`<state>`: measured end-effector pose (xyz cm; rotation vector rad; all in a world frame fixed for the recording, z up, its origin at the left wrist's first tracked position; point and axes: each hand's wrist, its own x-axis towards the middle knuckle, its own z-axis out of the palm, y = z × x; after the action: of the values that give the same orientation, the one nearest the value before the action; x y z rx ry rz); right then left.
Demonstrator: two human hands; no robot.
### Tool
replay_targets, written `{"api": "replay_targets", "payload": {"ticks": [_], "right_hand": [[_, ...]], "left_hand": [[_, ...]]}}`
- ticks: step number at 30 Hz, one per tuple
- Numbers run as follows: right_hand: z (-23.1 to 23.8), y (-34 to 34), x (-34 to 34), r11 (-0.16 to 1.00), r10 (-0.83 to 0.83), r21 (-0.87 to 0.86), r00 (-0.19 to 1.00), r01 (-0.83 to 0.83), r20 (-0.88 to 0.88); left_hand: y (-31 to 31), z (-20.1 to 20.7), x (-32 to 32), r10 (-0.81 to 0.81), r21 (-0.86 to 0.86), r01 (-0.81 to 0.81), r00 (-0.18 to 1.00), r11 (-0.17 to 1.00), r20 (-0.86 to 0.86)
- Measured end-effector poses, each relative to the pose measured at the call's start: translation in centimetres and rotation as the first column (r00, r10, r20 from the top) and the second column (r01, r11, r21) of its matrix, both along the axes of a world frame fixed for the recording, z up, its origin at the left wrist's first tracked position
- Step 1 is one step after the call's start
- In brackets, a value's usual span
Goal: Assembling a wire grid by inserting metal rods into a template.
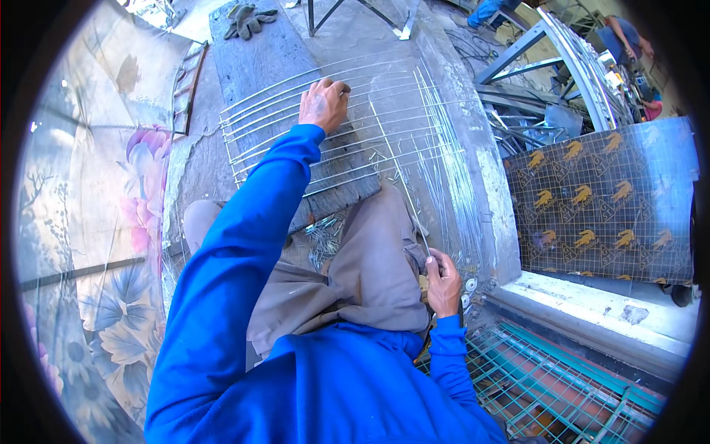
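Observation:
A grid of thin metal rods (259, 126) lies over a dark, weathered wooden board (255, 55) in front of me. My left hand (323, 105) reaches across it with the fingers curled down onto its far wires; the fingertips are partly hidden. By my right knee, my right hand (444, 285) pinches the near end of a long thin metal rod (403, 181). That rod slants away from me, its far end over the right part of the grid. Several loose rods (447, 155) lie in a bundle on the floor to the right.
Short wire pieces (323, 240) are heaped below the board's near end. A grey glove (248, 21) rests on its far end. A patterned dark panel (603, 200), a metal frame (547, 59) and a green wire mesh (547, 385) stand at right. A flowered sheet (111, 214) hangs at left. Another person (621, 41) is at the far right.

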<state>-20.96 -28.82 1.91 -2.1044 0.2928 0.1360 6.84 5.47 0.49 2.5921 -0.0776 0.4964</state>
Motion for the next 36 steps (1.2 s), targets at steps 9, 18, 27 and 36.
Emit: {"api": "replay_targets", "payload": {"ticks": [9,18,27,36], "right_hand": [[-0.6,0.0,-0.1,1.000,-0.009,-0.023,0.999,0.010,0.035],[-0.2,0.5,0.5,1.000,-0.017,-0.006,1.000,0.017,0.003],[-0.1,0.9,1.1,1.000,-0.018,-0.013,1.000,0.018,0.004],[0.0,1.0,1.3,1.000,-0.020,-0.006,1.000,0.020,0.015]], "left_hand": [[-2.1,-1.1,0.1,-0.069,0.065,0.080,0.986,0.995,-0.149],[-2.5,-1.6,-0.9,-0.055,0.018,0.057,0.992,0.998,-0.114],[-2.4,-2.0,-1.1,-0.057,0.006,0.057,0.995,0.998,-0.077],[-2.2,-1.6,0.5,-0.019,0.002,0.019,1.000,1.000,0.008]]}}
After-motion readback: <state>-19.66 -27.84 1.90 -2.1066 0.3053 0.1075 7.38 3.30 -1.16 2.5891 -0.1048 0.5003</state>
